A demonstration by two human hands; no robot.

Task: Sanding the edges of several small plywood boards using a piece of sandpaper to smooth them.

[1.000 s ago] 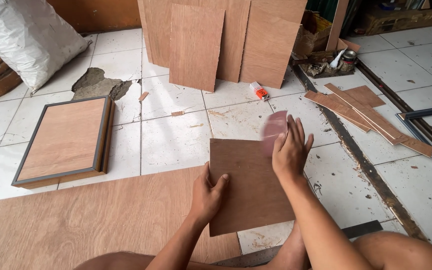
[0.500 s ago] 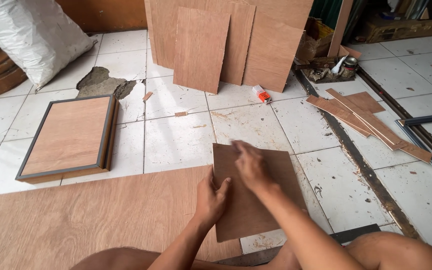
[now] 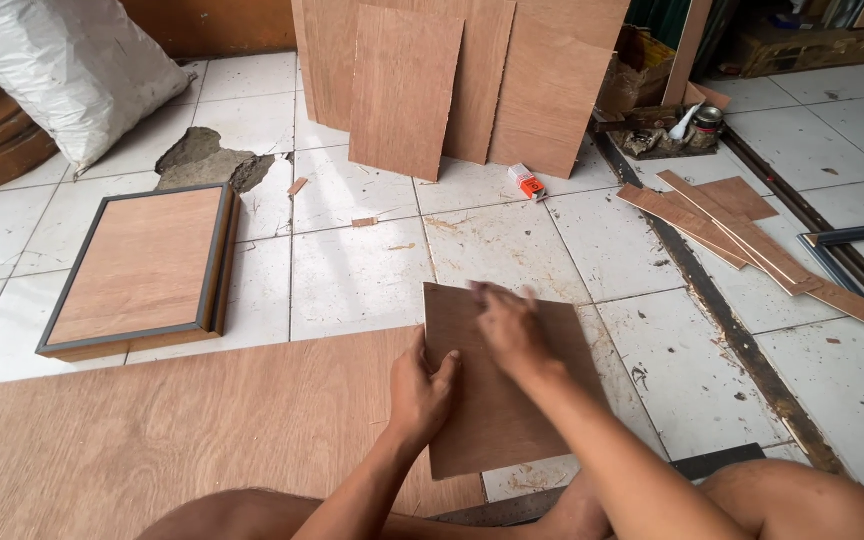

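— Where is the small board (image 3: pixel 512 400)?
— Lower middle of the frame, flat on the tiled floor (image 3: pixel 352 270), its left edge touching the large sheet (image 3: pixel 182 440).
— And the hands?
— The left hand (image 3: pixel 422 393) grips the board's left edge; the right hand (image 3: pixel 507 325) lies flat on top, fingers spread, grasping nothing.
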